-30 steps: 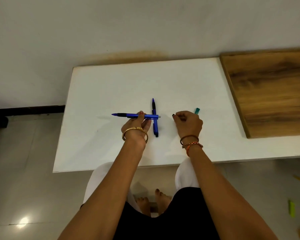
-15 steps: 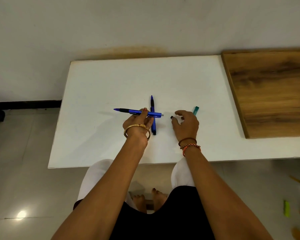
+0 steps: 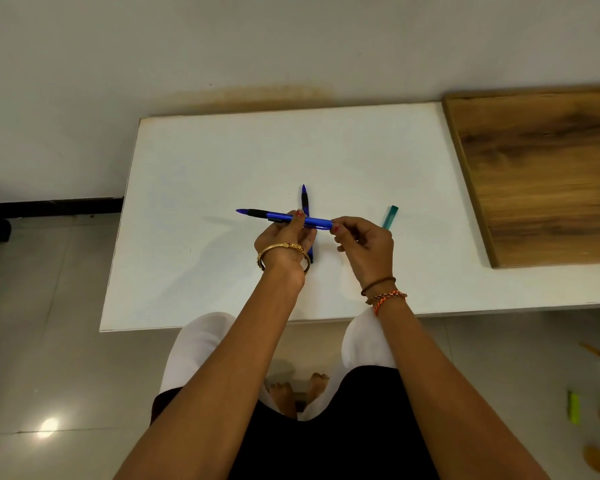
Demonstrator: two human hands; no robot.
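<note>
From the head camera, the left grip [image 3: 284,237] is curled around the middle of a blue pen [image 3: 271,214]. It holds the pen crosswise and nearly level just above the white tabletop [image 3: 222,161], with the pointed tip aimed left. The right grip [image 3: 364,244] is closed too, its thumb and forefinger pinching the same pen's right end. A second blue pen [image 3: 305,199] lies on the tabletop under the held one, pointing away from the person and crossing it at roughly a right angle; its near end is partly hidden behind the left grip. A teal piece [image 3: 390,216] lies just beyond the right grip. A wooden board [image 3: 541,174] lies at the tabletop's right end, and a green marker [image 3: 574,407] lies on the floor [image 3: 49,358].
</note>
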